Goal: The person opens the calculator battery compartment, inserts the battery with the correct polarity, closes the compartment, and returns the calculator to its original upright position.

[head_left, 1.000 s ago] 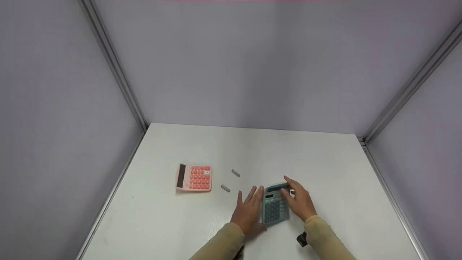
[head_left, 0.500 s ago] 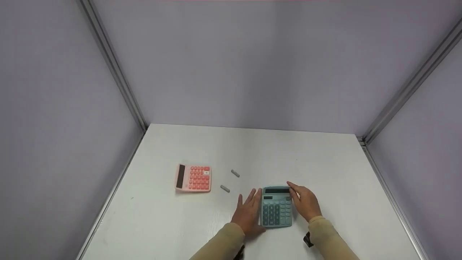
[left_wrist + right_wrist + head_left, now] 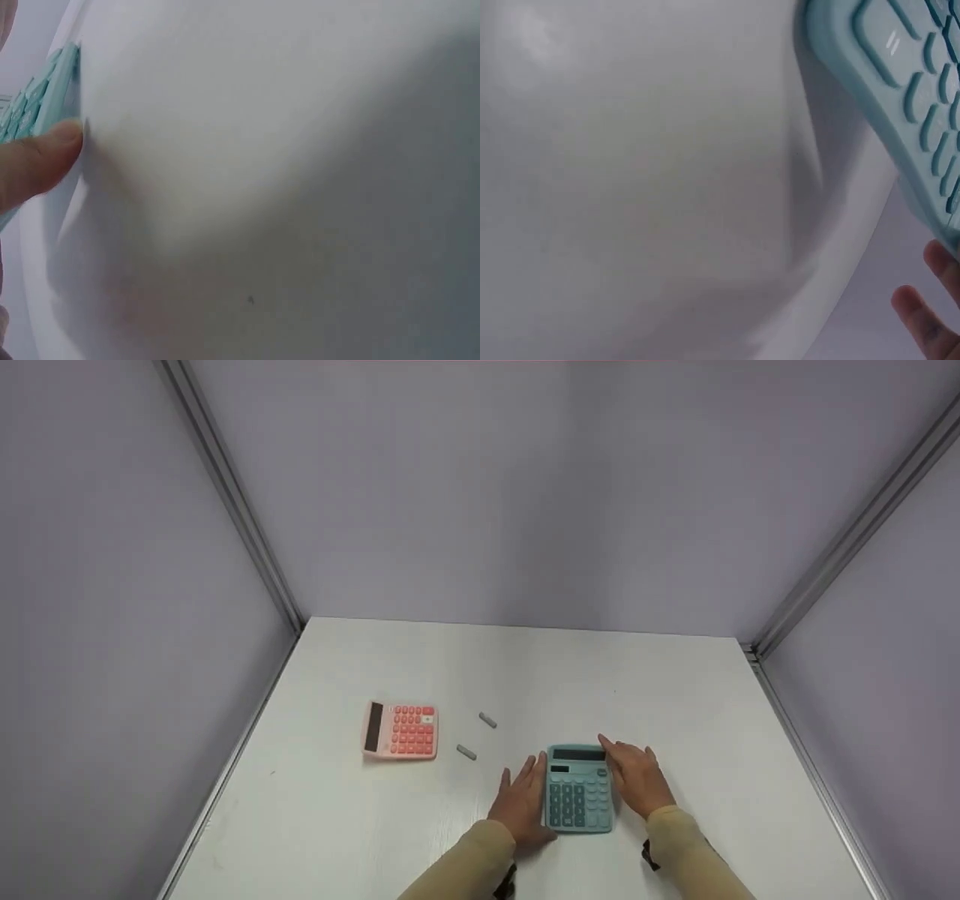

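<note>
Going left to right from my end. Pink calculator (image 3: 401, 730) lies on the white table (image 3: 337, 825), turned sideways with its screen edge to the left, and no hand touches it. Next come two small grey sticks, the nearer one (image 3: 466, 752) and the farther one (image 3: 487, 720), both loose; I can't make out what they are.

Left hand (image 3: 520, 806): fingers straight and slightly spread along the left edge of the teal calculator (image 3: 581, 799), thumb at its near left corner. No curl or pinch that I see. The calculator sits keys up between the hands, screen at the far end, roughly square to me. I can't tell if its base is fully down. Right hand (image 3: 639, 776): fingers extended at the upper right edge; thumb unclear in my views.

Status, my read: placing and squaring the teal calculator looks mostly done. Left to do: letting go, since both hands are at its edges. Can't judge whether the grey sticks or pink calculator figure in this at all.
</note>
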### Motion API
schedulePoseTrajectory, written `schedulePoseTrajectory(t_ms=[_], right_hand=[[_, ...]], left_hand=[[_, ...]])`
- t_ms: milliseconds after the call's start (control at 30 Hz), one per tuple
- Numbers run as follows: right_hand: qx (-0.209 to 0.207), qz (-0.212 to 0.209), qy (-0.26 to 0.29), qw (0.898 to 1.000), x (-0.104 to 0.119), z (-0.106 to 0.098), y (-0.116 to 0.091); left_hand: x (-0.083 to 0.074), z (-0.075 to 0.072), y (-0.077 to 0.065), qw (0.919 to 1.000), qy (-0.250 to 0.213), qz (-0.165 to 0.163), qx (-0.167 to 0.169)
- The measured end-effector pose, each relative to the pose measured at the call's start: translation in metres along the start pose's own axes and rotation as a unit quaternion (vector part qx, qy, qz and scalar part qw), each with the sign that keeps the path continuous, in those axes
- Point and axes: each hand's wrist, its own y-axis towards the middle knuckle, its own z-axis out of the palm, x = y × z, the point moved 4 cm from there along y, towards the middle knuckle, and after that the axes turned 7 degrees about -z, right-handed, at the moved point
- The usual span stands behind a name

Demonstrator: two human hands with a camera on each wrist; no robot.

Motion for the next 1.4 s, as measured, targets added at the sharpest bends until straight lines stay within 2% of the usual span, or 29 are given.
schedulePoseTrajectory(t_ms=[200,433,667,1000,1400], right_hand=[[0.045,-0.002,-0.025,0.999,-0.006,0.0,0.0],[0.04,-0.004,-0.038,0.998,-0.013,0.001,0.0],[0.056,0.012,-0.04,0.998,-0.023,0.003,0.005],[0.086,0.055,-0.021,0.995,-0.035,0.005,0.01],[0.101,0.077,-0.015,0.992,-0.048,0.001,0.021]], left_hand=[[-0.001,0.006,0.006,0.9995,-0.025,-0.013,0.011],[-0.003,0.006,0.011,0.999,-0.034,-0.014,0.023],[-0.004,0.003,0.02,0.9986,-0.041,-0.016,0.03],[-0.009,0.004,0.034,0.9987,-0.009,-0.026,0.043],[-0.018,0.003,0.04,0.999,-0.012,-0.03,0.032]])
